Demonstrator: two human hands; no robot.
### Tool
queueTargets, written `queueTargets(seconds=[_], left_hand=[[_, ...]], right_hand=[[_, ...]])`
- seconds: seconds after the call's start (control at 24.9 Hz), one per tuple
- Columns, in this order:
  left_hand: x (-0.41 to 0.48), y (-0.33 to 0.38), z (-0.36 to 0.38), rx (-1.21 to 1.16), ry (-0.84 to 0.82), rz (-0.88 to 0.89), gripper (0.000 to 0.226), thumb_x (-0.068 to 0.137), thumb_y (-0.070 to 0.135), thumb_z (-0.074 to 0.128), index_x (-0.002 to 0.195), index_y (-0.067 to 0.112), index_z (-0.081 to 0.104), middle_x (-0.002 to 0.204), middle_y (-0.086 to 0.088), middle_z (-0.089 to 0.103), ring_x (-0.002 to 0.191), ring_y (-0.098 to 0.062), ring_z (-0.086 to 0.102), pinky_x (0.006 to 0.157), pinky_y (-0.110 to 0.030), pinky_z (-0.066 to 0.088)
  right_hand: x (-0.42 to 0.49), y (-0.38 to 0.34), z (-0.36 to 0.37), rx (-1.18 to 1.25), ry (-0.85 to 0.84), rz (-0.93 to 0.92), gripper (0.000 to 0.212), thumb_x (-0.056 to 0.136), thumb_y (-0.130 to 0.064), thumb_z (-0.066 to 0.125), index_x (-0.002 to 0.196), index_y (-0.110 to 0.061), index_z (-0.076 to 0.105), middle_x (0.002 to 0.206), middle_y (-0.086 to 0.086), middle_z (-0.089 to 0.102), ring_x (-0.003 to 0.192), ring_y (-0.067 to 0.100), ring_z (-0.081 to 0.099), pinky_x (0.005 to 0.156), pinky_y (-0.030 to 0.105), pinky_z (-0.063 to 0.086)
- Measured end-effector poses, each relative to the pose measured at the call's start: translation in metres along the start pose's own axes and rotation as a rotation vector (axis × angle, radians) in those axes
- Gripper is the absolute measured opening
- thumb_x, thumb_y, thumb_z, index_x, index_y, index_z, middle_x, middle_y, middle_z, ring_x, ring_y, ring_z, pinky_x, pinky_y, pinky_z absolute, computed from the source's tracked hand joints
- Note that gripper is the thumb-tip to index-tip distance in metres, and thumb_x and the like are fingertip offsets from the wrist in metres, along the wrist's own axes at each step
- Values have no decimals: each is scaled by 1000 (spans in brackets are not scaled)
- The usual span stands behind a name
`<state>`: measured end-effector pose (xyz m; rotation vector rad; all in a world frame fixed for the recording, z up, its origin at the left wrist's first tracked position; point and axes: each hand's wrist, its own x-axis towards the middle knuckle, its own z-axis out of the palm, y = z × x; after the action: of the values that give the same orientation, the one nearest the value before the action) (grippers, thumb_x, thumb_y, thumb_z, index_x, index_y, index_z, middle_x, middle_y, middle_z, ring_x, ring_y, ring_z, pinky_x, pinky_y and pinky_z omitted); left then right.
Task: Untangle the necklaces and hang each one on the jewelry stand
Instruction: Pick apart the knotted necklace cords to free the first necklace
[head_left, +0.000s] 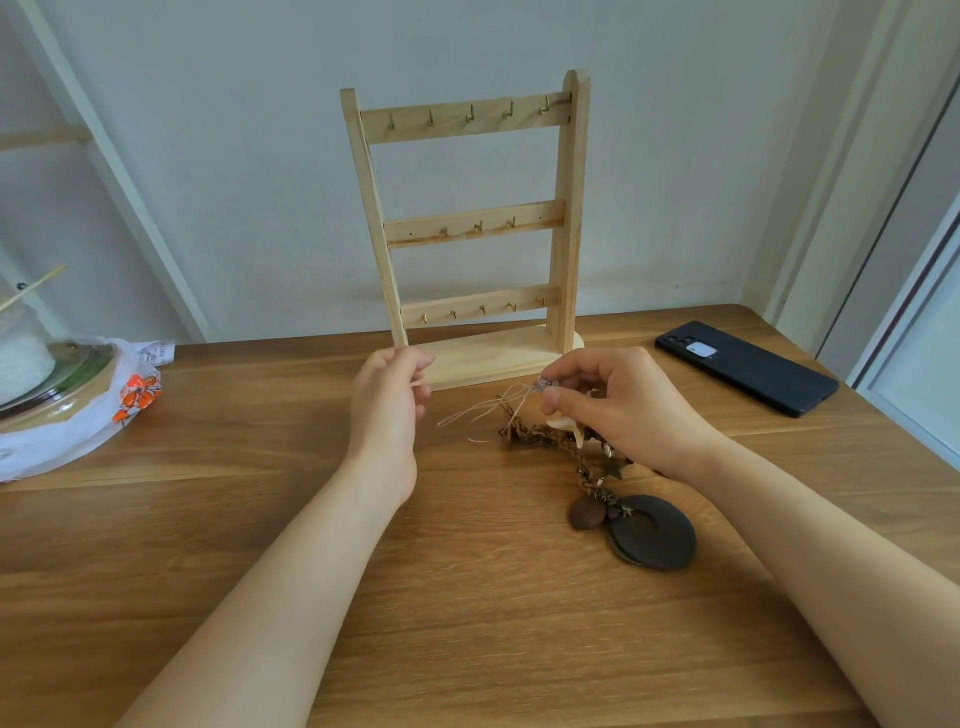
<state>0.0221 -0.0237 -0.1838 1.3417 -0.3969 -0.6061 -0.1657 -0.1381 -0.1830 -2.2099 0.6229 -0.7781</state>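
While the wooden jewelry stand (467, 228) stands upright at the back of the worktop (260, 545), both hands work just in front of its base. The left hand (387, 400), before the stand's left post, has its fingers curled and pinches a thin pale strand (418, 383) between thumb and forefinger. The right hand (623, 405), before the stand's right post, pinches a small clear bead (544, 385) on a pale twine necklace (483, 410), whose loose strands hang between the hands. Beneath that hand a brown braided necklace (540, 441) lies on the worktop, its dark disc pendant (654, 535) farthest from the stand. A black phone (745, 366) lies right of the stand, a plastic bag (78, 431) left of it.
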Motion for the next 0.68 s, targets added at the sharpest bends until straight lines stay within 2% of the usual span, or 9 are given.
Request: queueTargets(seconds=[0.08,0.16,0.2,0.32,0.52,0.68], left_hand=[[-6,2,3,179,-71,200,8,93,18,63,90,16,71,77,14,63,83,-4,58,82,-25,44],[-13,3,6,276,-236,294,10,92,15,67,89,17,75,82,17,72,83,6,63,78,-17,46],[-15,0,8,314,-307,309,9,91,13,69,90,18,77,88,14,75,86,5,66,76,-12,48],[-15,-7,9,422,-403,327,8,90,14,72,92,18,80,91,5,78,89,-5,70,75,-9,50],[-17,-6,10,478,-432,294,8,88,12,73,86,17,79,85,-1,76,80,-4,68,72,-12,52],[-19,-5,11,474,-461,239,12,85,7,71,76,15,74,73,2,70,73,-6,64,69,-15,51]], right_hand=[[-1,0,1,-6,-12,-5,18,94,-20,70,111,-18,74,85,-7,77,86,3,70,83,20,55],[-1,-1,1,5,-13,-13,17,93,-20,71,110,-19,75,85,-8,77,85,4,70,80,19,56],[-1,-2,2,14,-14,-17,17,93,-20,71,110,-19,75,85,-7,77,83,5,70,78,18,55],[-2,-4,3,26,-11,-46,16,93,-19,72,108,-19,75,85,-6,76,80,5,69,72,16,54],[-4,-10,2,39,-16,-85,15,92,-11,72,106,-14,75,86,-8,73,66,-8,61,63,9,45],[-6,-12,3,54,-29,-104,15,91,-8,73,104,-15,76,85,-10,72,69,-7,62,64,9,45]])
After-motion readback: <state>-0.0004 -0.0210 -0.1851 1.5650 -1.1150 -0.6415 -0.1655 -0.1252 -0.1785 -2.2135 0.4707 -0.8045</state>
